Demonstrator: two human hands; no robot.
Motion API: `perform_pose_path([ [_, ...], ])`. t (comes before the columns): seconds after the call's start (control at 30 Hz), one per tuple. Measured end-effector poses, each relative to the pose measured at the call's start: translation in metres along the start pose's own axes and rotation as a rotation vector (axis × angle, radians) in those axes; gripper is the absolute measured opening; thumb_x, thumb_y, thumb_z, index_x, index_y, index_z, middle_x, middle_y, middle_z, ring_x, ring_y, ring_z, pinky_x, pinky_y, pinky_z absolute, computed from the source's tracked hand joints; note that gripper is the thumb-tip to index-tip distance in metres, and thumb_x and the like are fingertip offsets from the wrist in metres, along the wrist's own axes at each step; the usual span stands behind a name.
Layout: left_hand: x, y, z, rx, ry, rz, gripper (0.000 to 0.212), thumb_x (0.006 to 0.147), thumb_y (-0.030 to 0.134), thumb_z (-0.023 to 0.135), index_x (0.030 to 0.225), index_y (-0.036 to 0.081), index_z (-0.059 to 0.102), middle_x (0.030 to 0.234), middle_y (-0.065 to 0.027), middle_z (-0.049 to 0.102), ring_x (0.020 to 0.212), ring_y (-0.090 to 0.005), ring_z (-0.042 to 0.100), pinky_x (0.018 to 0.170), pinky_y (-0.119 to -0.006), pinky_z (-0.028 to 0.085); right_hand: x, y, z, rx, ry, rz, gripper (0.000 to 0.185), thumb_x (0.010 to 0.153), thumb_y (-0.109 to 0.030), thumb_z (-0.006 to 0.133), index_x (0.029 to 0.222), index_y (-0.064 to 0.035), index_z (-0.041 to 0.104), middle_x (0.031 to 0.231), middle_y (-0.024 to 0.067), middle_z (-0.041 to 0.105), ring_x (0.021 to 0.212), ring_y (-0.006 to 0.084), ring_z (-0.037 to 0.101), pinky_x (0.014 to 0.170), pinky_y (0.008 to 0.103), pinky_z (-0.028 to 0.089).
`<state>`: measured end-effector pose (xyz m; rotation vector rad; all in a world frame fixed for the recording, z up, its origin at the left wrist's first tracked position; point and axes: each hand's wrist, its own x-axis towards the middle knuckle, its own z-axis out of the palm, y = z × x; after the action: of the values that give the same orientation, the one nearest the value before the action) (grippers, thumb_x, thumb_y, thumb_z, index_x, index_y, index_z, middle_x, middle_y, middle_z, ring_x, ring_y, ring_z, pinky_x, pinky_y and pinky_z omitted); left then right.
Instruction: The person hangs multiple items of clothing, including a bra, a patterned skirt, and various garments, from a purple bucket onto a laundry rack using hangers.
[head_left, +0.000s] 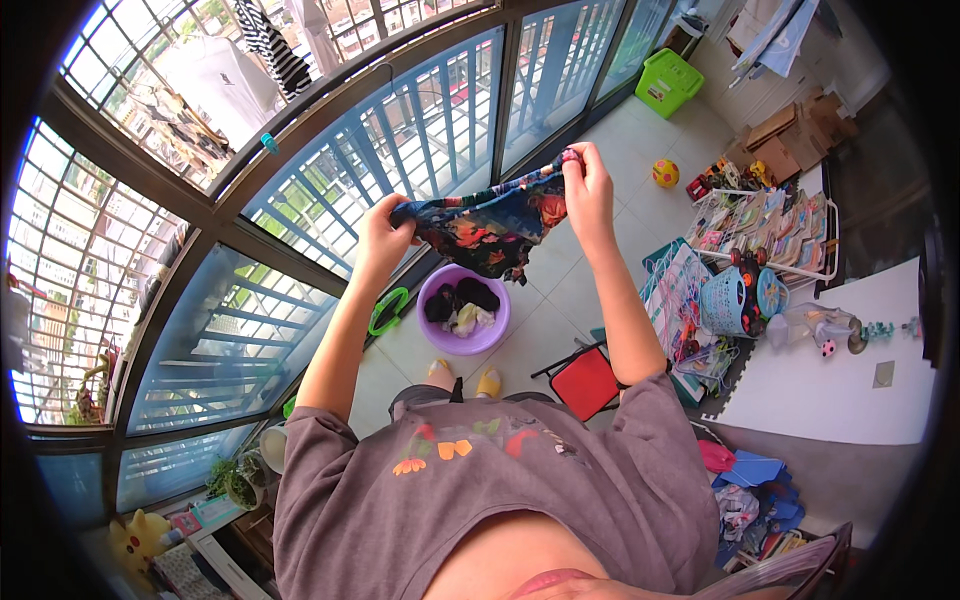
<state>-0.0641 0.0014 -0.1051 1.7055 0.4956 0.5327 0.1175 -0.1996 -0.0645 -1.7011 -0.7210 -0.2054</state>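
Note:
A dark blue cloth garment with a floral print (491, 229) is stretched between my two hands, its lower edge hanging down. My left hand (386, 236) grips its left end, and my right hand (589, 184) grips the right end, held slightly higher. Below the garment, a round purple plastic basin (430, 339) stands on the tiled floor in front of my feet. Dark cloth items (477, 294) and a few pale ones (466, 321) lie in the basin. What kind of garment I hold cannot be told for certain.
A red folding stool (585, 382) stands right of my feet. Wire hangers (671, 300), a blue basket (724, 301) and a white book rack (831, 240) are at the right. Framed windows (390, 150) run along the left. A green bin (669, 84) and yellow ball (664, 173) lie beyond.

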Motion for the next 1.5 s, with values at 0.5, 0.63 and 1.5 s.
perform_pose_path([
  [0.5,0.017,-0.154,0.009,0.362,0.173,-0.081,0.007,0.067,0.003,0.056,0.068,-0.004,0.054,0.066,-0.0198,0.058,0.059,-0.0315,0.061,0.053,-0.038,0.049,-0.032,0.124,0.051,-0.217,-0.233,0.431,0.014,0.089,-0.008,0.042,0.092,-0.0051,0.056,0.079,0.0128,0.061,0.072,0.0204,0.064,0.054,0.0348,0.049],
  [0.63,0.025,-0.107,0.005,0.66,-0.032,0.391,0.019,0.066,0.008,0.066,0.08,-0.002,0.057,0.072,-0.0186,0.058,0.063,-0.0335,0.059,0.059,-0.037,0.048,-0.011,0.099,0.078,0.4,-0.021,0.668,0.013,0.089,-0.004,0.041,0.093,-0.0017,0.053,0.078,0.0096,0.06,0.068,0.0161,0.062,0.054,0.0313,0.049],
  [1.5,0.058,0.081,-0.067,0.463,-0.04,0.096,0.017,0.082,0.007,0.054,0.094,-0.001,0.062,0.064,-0.008,0.059,0.048,-0.0151,0.056,0.047,-0.027,0.046,0.062,-0.025,-0.034,-0.491,-0.116,-0.275,0.017,0.081,-0.004,0.048,0.088,-0.0047,0.063,0.075,0.0099,0.066,0.066,0.0243,0.064,0.058,0.0349,0.048],
])
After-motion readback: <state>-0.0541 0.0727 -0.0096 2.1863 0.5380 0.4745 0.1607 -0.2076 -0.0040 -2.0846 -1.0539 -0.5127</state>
